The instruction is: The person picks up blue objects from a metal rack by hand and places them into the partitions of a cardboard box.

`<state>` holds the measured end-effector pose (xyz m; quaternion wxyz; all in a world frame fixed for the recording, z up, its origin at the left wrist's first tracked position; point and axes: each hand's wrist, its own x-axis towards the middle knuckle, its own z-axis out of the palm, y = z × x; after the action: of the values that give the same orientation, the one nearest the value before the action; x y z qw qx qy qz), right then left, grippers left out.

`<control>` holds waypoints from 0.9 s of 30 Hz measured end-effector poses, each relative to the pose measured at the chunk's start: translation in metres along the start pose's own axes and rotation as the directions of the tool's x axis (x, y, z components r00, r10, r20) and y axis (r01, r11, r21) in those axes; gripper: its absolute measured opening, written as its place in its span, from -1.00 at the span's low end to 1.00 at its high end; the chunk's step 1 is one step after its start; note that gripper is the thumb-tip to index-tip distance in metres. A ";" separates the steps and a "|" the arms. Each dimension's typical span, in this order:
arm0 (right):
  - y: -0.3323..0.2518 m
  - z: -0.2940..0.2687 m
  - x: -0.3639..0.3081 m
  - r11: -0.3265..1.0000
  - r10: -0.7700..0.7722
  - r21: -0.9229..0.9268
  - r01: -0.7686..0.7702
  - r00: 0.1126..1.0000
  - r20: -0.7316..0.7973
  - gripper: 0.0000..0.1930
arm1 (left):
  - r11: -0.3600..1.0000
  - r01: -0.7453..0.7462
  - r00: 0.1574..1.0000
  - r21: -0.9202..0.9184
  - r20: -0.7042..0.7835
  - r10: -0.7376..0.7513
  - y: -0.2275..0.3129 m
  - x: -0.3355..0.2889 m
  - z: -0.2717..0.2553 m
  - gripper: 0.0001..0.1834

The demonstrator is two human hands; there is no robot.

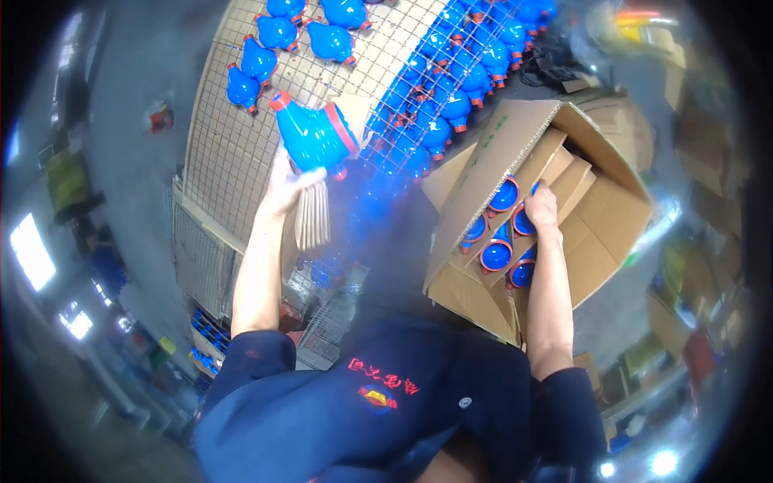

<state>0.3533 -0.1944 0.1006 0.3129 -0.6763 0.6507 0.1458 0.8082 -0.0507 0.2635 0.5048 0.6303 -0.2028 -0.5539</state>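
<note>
My left hand [287, 183] is closed on a glossy blue pipe fitting [312, 135], which has a wide red-rimmed mouth and a narrower red end. It holds the fitting tilted above the edge of a wire-mesh rack. Under that hand hangs a stack of thin cardboard strips [314, 219]; whether the same fingers grip it I cannot tell. My right hand [541, 208] reaches into an open cardboard box [503, 149], its fingers curled at a blue fitting [523, 220]. Several similar fittings [496, 256] stand mouth-up beside it in the box, along upright cardboard dividers [555, 165].
The wire-mesh rack [229, 161] carries several blue fittings [330, 42] on cardboard, at its far side. Many more fittings [455, 105] are heaped to its right, beside the box. A wire basket [330, 330] stands close to my body. Stacked cardboard [616, 129] lies behind the box.
</note>
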 end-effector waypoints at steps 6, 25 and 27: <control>-0.066 -0.101 -0.091 0.836 -0.122 0.468 0.287 0.928 -0.352 -0.48 | 0.965 -0.166 0.984 0.201 0.097 0.149 0.013 -0.044 0.076 0.09; 0.028 -0.141 -0.130 0.985 -0.169 -0.096 0.141 0.873 -0.458 -0.47 | 0.820 0.559 0.812 -0.123 0.283 -0.511 -0.090 -0.178 0.220 -0.24; 0.046 -0.115 -0.100 0.969 -0.195 -0.223 0.106 0.881 -0.430 -0.48 | 0.928 0.371 0.868 0.038 0.342 -0.361 -0.085 -0.183 0.207 -0.17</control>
<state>0.2738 -0.1843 0.2381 0.0973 -0.7674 0.6333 0.0234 0.5401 0.0483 0.3061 0.3568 0.5435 -0.1567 -0.7435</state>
